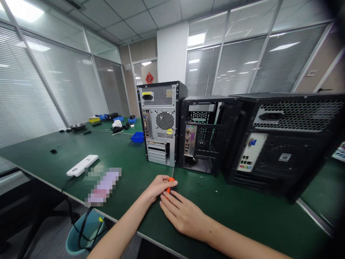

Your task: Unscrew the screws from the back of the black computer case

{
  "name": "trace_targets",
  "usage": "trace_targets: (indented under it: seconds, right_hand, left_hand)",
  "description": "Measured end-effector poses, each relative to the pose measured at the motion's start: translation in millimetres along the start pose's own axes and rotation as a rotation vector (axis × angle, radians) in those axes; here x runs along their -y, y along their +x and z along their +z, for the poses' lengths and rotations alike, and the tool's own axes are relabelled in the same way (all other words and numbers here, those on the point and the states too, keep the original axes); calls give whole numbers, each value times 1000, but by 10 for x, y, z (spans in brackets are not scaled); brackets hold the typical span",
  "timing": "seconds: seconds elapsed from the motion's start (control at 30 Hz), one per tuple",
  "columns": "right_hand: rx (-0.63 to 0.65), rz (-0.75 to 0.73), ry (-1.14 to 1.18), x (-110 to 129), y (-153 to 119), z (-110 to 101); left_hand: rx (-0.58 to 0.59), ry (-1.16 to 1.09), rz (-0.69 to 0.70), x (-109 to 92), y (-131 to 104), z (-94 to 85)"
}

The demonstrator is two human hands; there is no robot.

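Observation:
Both my hands are at an orange-handled screwdriver (171,179) low over the green table. My left hand (159,186) is closed round the front of its handle. My right hand (182,210) has its fingers wrapped at the handle's rear end, palm down. The thin shaft points away from me, its tip at the lower right corner of the silver-backed computer tower (161,133). Whether the tip sits in a screw is too small to tell. Right of that tower stands a black computer case (229,136) with an open power supply bay.
Another black tower (280,151) stands at the right. Small screws (201,177) lie on the green table (121,226) before the cases. A white power strip (82,165) and a pixelated phone-like object (105,187) lie left. A blue tray (137,137) is behind; a teal bin (78,233) stands below the edge.

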State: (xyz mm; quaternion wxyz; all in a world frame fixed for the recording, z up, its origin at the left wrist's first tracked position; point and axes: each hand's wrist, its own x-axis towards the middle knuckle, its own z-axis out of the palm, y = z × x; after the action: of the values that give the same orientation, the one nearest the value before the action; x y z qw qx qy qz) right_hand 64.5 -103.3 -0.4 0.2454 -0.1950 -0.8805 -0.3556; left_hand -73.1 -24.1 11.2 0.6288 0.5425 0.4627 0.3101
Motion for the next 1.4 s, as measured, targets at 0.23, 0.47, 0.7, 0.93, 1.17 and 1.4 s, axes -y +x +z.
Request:
trace_targets:
  seconds: [0.23,0.47,0.7,0.93,1.17,1.4]
  right_hand:
    - [-5,-6,-4,2,-8,-14]
    - [-21,19,-3,-20,-15,-10]
    - [-10,40,-9,-12,-16,-24]
    - [-48,71,8,-6,-17,-17]
    - [-92,92,-4,-12,5,-53]
    - [-92,110,-25,-28,6,-41]
  left_hand:
    - [14,33,41,-17,-15,20]
    - [40,55,40,-12,-14,7]
    - [82,-35,-9,22,-3,-16]
    - [143,-187,-119,52,19,-57]
    - [211,-314,-174,56,29,-91]
    - [295,-463,-254,76,63,-120]
